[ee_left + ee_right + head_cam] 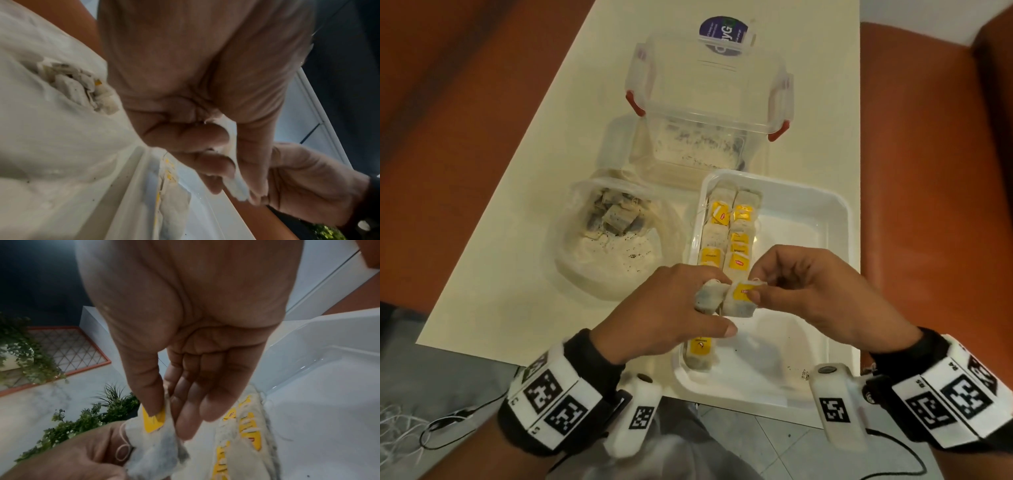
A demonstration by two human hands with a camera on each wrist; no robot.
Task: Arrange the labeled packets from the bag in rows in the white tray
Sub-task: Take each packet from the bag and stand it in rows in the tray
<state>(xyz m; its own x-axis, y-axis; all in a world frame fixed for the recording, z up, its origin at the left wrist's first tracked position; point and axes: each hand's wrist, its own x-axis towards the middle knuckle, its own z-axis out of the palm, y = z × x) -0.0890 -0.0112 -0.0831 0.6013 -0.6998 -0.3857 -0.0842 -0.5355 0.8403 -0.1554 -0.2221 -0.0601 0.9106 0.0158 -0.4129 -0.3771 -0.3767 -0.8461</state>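
From your head view you see the whole layout, while your right wrist view alone shows the looped string beside the packet and the plants and lattice panel (68,350) in the room; your left wrist view shows the bag's packets from the side; your left hand (671,308) has its fingers curled round one packet (708,297), and your right hand (811,291) pinches a second packet with a yellow label (742,298) between thumb and fingers, the thumb pressed on the label; the two packets touch each other above the near left part of the white tray (835,212); inside the tray, two rows of packets (729,233) run along its left side from 12 o'clock toward 6 o'clock; the clear bag (599,240) with more packets lies at 9 o'clock from the tray, just beside it; a clear lidded container (709,96) with red clips stands at 12 o'clock; all rest on a pale surface (517,222) flanked by orange-brown seating (448,137).
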